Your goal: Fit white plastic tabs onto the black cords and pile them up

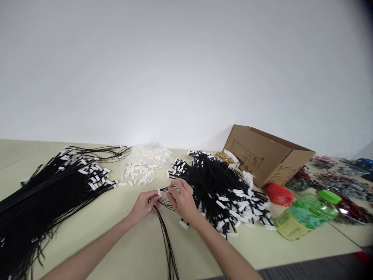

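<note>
My left hand (145,203) is closed in a pinch at a small white connector (159,192). Thin black wires (166,205) fan out from this connector toward my right hand, while a loose bundle of black wires (165,237) hangs from beside my left fingers to the front of the table. My right hand (183,199) has its fingers bent together around the fanned wires, just right of the connector. Its fingertips partly hide what they grip. Loose white connector housings (139,175) lie beyond my hands, spilling from a clear plastic bag (151,154).
Black cables with white ends form a large pile (58,190) at left and another pile (210,179) at right. Behind the right pile stands an open cardboard box (259,155). A green-capped bottle (307,216), a red netted object (279,194) and more wire bundles (340,182) lie farther right.
</note>
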Motion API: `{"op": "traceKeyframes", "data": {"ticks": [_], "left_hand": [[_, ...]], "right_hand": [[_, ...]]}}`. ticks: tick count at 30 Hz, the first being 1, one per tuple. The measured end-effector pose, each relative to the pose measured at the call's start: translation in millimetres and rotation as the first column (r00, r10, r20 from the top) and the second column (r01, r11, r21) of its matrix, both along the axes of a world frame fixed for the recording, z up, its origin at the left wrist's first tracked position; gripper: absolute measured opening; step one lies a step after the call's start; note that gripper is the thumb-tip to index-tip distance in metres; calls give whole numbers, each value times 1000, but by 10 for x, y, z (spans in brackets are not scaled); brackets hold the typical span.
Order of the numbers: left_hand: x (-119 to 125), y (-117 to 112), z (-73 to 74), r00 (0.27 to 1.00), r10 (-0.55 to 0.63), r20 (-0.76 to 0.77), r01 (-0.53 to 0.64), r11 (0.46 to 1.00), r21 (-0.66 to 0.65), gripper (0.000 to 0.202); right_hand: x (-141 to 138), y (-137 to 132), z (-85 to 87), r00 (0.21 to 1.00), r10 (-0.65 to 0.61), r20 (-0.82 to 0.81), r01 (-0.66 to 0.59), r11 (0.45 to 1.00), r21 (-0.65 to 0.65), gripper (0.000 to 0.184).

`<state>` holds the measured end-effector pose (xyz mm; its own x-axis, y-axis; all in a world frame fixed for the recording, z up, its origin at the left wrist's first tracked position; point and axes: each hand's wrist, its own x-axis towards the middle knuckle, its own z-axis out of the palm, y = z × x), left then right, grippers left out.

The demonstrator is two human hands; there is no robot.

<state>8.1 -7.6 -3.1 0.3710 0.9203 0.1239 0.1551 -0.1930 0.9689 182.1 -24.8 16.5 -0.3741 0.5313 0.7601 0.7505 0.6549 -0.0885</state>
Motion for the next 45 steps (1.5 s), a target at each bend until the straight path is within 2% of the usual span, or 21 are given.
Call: {"op": "traceKeyframes", "data": {"ticks": [8, 13, 17, 23, 32, 34, 37, 39, 41, 45], "left_hand": [[2, -9, -34, 999, 2, -45, 1, 998, 60, 24], [34, -62, -11, 998, -62, -17, 63, 998, 18, 25], [45, -86, -5, 994, -107, 36, 108, 994, -21, 28], [34, -67, -22, 990, -71, 121, 77, 996, -49, 30], [24, -53, -16, 986, -71, 152, 82, 994, -74, 27], [0, -30, -7, 978, -51, 202, 71, 993, -92, 26], [-63, 38, 17, 960, 0, 280, 40, 990, -138, 22], [-108, 87, 43, 937, 44, 347, 22, 983, -183, 17], [-140, 119, 78, 904, 70, 423, 29, 974, -223, 12], [-137, 104, 152, 846, 91, 525, 66, 960, -272, 8]], "right_hand": [[25, 20, -37, 985, 170, 2, -170, 985, -23, 10], [29, -6, 16, 957, 288, -18, -287, 940, -183, 13], [9, 13, 69, 956, 288, -56, -292, 917, -271, 13], [-25, 83, 119, 951, 293, -98, -309, 888, -340, 15], [-9, 139, 69, 959, 271, -84, -283, 929, -240, 16], [-23, 127, 43, 965, 246, -94, -259, 951, -170, 16], [-34, 75, 2, 980, 179, -90, -179, 984, 10, 22], [-27, 19, -12, 984, 173, -33, -168, 979, 113, 28], [-16, -40, -11, 978, 202, 57, -209, 960, 186, 31], [-27, -116, -4, 953, 236, 192, -280, 928, 247, 24]]}}
